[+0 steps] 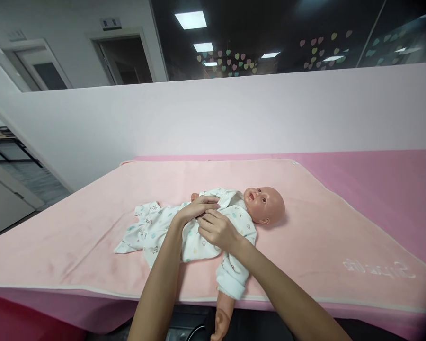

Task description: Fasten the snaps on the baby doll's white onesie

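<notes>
A baby doll lies on its back, head to the right, dressed in a white printed baby outfit. My left hand rests over the front of the outfit, its fingers bent together on the cloth; the thumb is mostly hidden. Close beside it, my right hand is closed with curled fingertips gripping the same cloth at the chest. The near sleeve covers the doll's upper arm, and the doll's bare forearm hangs past the table's front edge. The outfit's leg parts lie flat toward the left.
Beneath the doll a pink blanket with a pale border covers the table. A darker pink cover shows at the right. Behind stands a white partition topped by dark glass. Red material is at the lower left.
</notes>
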